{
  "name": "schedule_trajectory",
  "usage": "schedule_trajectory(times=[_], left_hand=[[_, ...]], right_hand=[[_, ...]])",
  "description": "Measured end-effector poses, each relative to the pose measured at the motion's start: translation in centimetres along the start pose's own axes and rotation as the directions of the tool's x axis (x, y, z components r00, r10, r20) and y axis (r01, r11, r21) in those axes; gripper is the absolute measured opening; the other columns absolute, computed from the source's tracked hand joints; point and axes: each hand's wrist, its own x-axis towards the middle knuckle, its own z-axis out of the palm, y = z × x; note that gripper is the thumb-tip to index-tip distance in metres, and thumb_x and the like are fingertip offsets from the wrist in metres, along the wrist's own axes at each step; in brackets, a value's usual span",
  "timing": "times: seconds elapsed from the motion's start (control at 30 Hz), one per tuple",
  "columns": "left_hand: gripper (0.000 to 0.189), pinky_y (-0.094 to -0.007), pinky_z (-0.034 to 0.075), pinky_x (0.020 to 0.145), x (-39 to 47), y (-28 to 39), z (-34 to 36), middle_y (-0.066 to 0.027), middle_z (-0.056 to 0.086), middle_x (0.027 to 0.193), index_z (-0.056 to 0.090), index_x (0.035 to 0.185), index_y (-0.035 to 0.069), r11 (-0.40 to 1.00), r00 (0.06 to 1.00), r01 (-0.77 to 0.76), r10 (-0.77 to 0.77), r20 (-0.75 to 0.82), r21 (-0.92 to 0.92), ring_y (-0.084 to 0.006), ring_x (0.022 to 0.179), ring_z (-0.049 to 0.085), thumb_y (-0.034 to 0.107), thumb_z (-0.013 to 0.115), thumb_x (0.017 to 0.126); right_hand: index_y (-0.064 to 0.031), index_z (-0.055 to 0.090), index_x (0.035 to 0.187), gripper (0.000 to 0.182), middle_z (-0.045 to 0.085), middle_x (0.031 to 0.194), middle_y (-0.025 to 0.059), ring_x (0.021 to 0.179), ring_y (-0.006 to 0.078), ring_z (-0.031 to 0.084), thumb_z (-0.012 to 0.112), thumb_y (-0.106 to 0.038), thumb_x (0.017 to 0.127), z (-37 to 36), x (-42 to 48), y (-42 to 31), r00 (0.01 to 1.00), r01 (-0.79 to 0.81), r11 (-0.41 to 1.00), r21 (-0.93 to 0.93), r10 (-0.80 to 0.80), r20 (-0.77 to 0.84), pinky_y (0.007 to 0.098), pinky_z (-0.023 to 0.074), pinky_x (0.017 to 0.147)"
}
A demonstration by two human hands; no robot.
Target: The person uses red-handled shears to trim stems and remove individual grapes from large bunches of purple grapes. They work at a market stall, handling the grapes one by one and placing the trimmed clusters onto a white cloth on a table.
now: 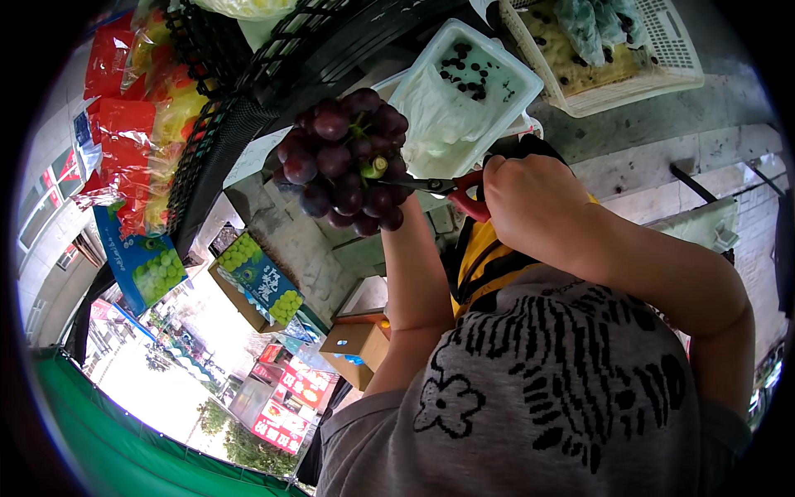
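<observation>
A bunch of dark purple grapes (345,161) is held up by my left arm; my left hand is hidden behind the fruit, and only the forearm shows below it. A cut green stem end (374,168) faces the camera. In my right hand (534,199) are scissors with red handles (471,196). Their blades reach in among the grapes just below the stem end, and how far apart they are is hard to tell.
Beyond the scissors stands a white plastic tub (459,99) with loose grapes and a clear bag. A white perforated crate (677,68) is at upper right. Black mesh crates (211,124) and red-and-yellow packages (127,130) are at left, with grape-printed cartons (264,279) lower down.
</observation>
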Motion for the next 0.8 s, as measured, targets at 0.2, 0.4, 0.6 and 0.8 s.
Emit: schedule_trajectory(times=[0.2,0.4,0.6,0.8], left_hand=[[0.016,-0.0282,0.028,0.035,0.4,-0.5,1.2,-0.0059,0.041,0.058,0.052,0.095,0.001,0.866,0.986,0.159,-0.118,0.115,-0.475,-0.0118,0.035,0.027,0.012,0.046,0.086],[0.015,-0.0271,0.026,0.029,2.0,-0.9,3.1,-0.0005,0.040,0.048,0.054,0.092,0.003,0.610,0.965,0.262,-0.176,0.194,-0.747,-0.0090,0.030,0.026,0.015,0.049,0.085],[0.016,-0.0239,0.030,0.035,-1.9,1.2,1.0,0.0034,0.051,0.059,0.062,0.087,0.011,0.811,0.886,-0.395,0.212,-0.413,-0.431,-0.0073,0.042,0.038,0.026,0.059,0.081],[0.017,-0.0188,0.027,0.040,3.3,-0.3,2.9,0.0074,0.054,0.069,0.064,0.085,0.019,0.977,0.934,-0.196,0.161,-0.319,-0.080,-0.0054,0.050,0.039,0.034,0.058,0.080]], right_hand=[[0.0017,0.058,0.071,0.018,0.062,0.071,0.0138,0.066,0.0270,0.064,0.062,-0.016,0.073,0.2,-1.8,1.8,0.997,0.028,0.999,-0.033,-0.030,-0.065,0.0345,0.0512,0.059],[0.0033,0.055,0.077,0.027,0.061,0.066,0.0161,0.062,0.0291,0.063,0.065,-0.021,0.074,1.3,-2.9,3.5,0.988,-0.048,0.985,0.168,0.072,-0.140,0.0354,0.0503,0.059],[0.0050,0.057,0.079,0.033,0.062,0.064,0.0160,0.060,0.0283,0.063,0.059,-0.028,0.082,1.1,-2.1,3.0,0.991,-0.097,0.855,0.510,0.132,-0.034,0.0350,0.0502,0.059],[0.0068,0.058,0.076,0.038,0.062,0.068,0.0179,0.063,0.0302,0.063,0.056,-0.030,0.084,0.3,-1.7,2.5,0.989,-0.140,0.831,0.538,0.139,0.042,0.0368,0.0499,0.061]])
